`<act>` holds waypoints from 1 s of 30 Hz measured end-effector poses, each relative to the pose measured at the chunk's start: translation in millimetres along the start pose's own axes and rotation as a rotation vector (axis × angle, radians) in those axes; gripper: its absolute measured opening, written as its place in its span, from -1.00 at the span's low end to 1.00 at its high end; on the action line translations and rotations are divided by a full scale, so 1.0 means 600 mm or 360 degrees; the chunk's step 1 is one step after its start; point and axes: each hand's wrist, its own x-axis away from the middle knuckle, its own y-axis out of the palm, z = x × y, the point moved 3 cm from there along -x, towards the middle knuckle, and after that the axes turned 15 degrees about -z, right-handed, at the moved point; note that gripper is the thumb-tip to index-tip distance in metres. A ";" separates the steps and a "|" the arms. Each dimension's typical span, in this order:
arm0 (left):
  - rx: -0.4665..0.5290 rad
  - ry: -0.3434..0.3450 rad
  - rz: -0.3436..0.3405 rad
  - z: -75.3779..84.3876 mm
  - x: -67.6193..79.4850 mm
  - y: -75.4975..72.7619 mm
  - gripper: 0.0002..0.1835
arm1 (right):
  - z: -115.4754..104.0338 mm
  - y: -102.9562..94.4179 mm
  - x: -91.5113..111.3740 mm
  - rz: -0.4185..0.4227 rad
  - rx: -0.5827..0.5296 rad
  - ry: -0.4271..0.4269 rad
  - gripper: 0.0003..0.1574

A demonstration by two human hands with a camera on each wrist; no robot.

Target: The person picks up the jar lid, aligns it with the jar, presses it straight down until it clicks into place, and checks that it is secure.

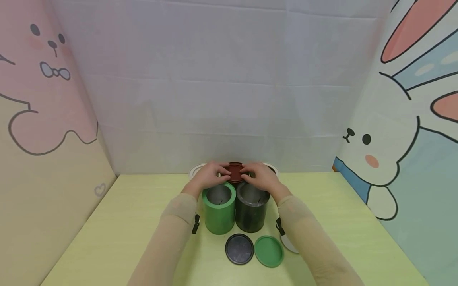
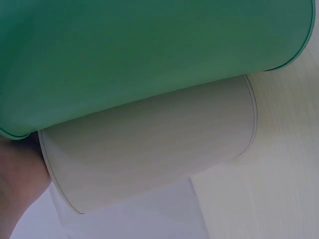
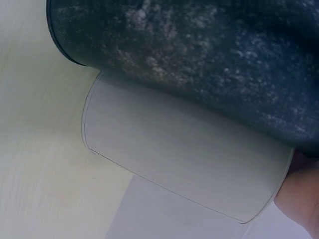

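A reddish-brown round lid sits on a matching canister at the back middle. My left hand holds its left edge with thumb and fingers. On the opposite side my right hand holds its right edge, fingers bent. Both hands reach over two lidless canisters, a green one on the left and a black one on the right. In the left wrist view part of the hand shows beside a whitish canister; most of the brown canister is hidden.
Pale canisters flank the brown one, with a left rim and a right rim showing. In front lie a black lid, a green lid and a pale lid partly under the right sleeve. A white curtain hangs behind.
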 end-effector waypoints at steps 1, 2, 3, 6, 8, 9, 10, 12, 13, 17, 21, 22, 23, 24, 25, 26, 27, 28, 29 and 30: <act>-0.0013 0.0007 0.0006 0.000 0.001 0.000 -0.73 | 0.000 0.000 0.001 0.0002 0.0001 0.0004 -0.66; -0.0028 0.0012 0.0015 0.000 0.001 0.001 -0.72 | -0.001 0.000 0.002 0.0008 0.0004 0.0007 -0.66; -0.0040 0.0014 0.0022 -0.001 0.002 0.001 -0.72 | -0.001 0.000 0.003 0.0017 0.0007 0.0011 -0.66; -0.0081 0.0015 0.0043 0.000 0.006 0.003 -0.69 | -0.005 -0.002 0.011 0.0069 0.0026 0.0003 -0.65; -0.0090 0.0010 0.0057 0.002 0.009 0.002 -0.67 | -0.007 -0.004 0.017 0.0119 0.0049 -0.0020 -0.65; -0.0091 0.0005 0.0065 0.003 0.011 0.002 -0.66 | -0.008 -0.006 0.021 0.0142 0.0056 -0.0034 -0.65; -0.0096 0.0002 0.0074 0.004 0.012 0.001 -0.65 | -0.008 -0.007 0.025 0.0166 0.0066 -0.0045 -0.65; -0.0106 -0.0008 0.0090 0.007 0.015 0.000 -0.64 | -0.009 -0.009 0.033 0.0204 0.0082 -0.0068 -0.64; -0.0110 -0.0012 0.0097 0.009 0.017 -0.001 -0.64 | -0.009 -0.009 0.037 0.0218 0.0086 -0.0080 -0.63; -0.0131 0.0029 0.0142 0.018 0.021 -0.003 -0.64 | -0.011 -0.013 0.052 0.0260 0.0080 -0.0114 -0.61; -0.0160 0.0123 0.0213 0.031 0.025 -0.001 -0.66 | -0.013 -0.015 0.064 0.0310 0.0071 -0.0178 -0.62; -0.0166 0.0141 0.0230 0.035 0.025 0.000 -0.66 | -0.014 -0.015 0.066 0.0321 0.0072 -0.0207 -0.62; -0.0173 0.0158 0.0245 0.039 0.026 0.002 -0.66 | -0.015 -0.015 0.068 0.0326 0.0077 -0.0230 -0.62; -0.0166 0.0166 0.0255 0.042 0.026 0.003 -0.66 | -0.015 -0.015 0.070 0.0330 0.0083 -0.0250 -0.62; -0.0160 0.0172 0.0263 0.046 0.026 0.005 -0.66 | -0.016 -0.014 0.073 0.0329 0.0096 -0.0265 -0.61; -0.0149 0.0178 0.0268 0.050 0.026 0.006 -0.67 | -0.016 -0.013 0.076 0.0327 0.0100 -0.0271 -0.60; -0.0140 0.0178 0.0272 0.054 0.026 0.007 -0.67 | -0.016 -0.012 0.080 0.0319 0.0093 -0.0266 -0.59; -0.0136 0.0171 0.0274 0.059 0.027 0.009 -0.66 | -0.016 -0.011 0.084 0.0309 0.0085 -0.0257 -0.58; -0.0132 0.0164 0.0275 0.063 0.027 0.010 -0.66 | -0.016 -0.010 0.088 0.0302 0.0076 -0.0239 -0.57; -0.0134 0.0153 0.0272 0.068 0.028 0.011 -0.65 | -0.016 -0.010 0.093 0.0300 0.0062 -0.0224 -0.55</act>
